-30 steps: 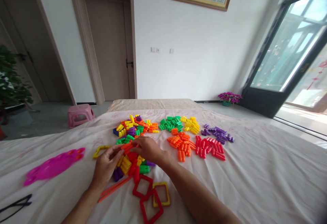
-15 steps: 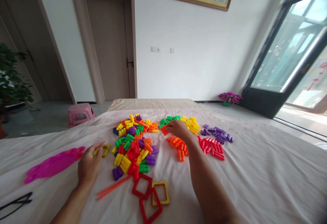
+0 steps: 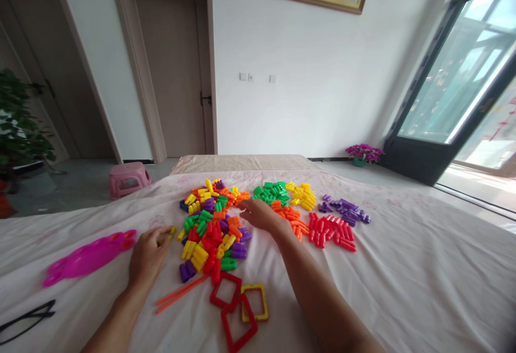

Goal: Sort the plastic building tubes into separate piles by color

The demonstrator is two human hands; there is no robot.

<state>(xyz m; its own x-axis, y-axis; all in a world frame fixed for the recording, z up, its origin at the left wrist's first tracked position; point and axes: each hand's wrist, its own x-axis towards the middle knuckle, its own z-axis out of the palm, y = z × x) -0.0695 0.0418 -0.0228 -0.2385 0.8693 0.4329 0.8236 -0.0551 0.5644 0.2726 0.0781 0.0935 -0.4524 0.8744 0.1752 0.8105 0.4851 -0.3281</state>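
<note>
My left hand [image 3: 150, 251] is closed on a small yellow frame [image 3: 172, 232], left of a mixed pile of colored plastic blocks [image 3: 209, 235]. At the pile's right edge is my right hand [image 3: 258, 214], its fingers parted near orange blocks, with nothing visible between them. Sorted by color beyond and right of it lie green blocks [image 3: 272, 192], yellow blocks [image 3: 302, 196], orange blocks [image 3: 292, 217], red blocks [image 3: 330, 229] and purple blocks [image 3: 349, 210].
Two red square frames [image 3: 238, 325] and a yellow one [image 3: 264, 302] lie in front, beside thin orange sticks [image 3: 181, 293]. To the left are a magenta plastic piece [image 3: 84, 259] and black-framed glasses [image 3: 28, 321]. A pink stool [image 3: 128, 180] stands beyond the cloth.
My right hand has moved left, from the sorted groups to the mixed pile, and no longer has the orange block. My left hand has shifted slightly right, and the yellow frame now shows less.
</note>
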